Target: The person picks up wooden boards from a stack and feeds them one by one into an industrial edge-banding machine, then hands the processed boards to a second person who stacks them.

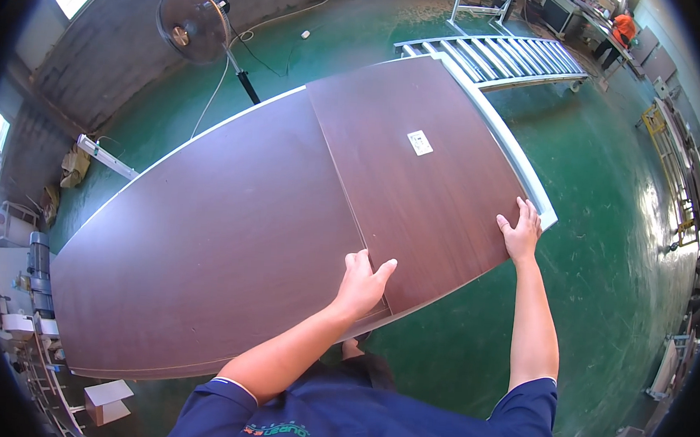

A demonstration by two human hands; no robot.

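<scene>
A small brown board [415,194] lies on the white-edged worktop [523,159], beside a big brown board [206,218]. Its long way runs away from the person, the far end leaning left. The left hand [361,285] touches its left edge, thumb apart from bent fingers; the right hand [521,235] spreads at the near right corner. Around are green floor [605,234], a fan [192,28], rollers [496,59] and grey walls [115,68].

Pale-edged bench [514,158] across the middle of the frame.
On it, a large brown board [205,226] fills centre-left; a smaller brown panel [423,207] lies right of centre, a straight line dividing them.
</scene>
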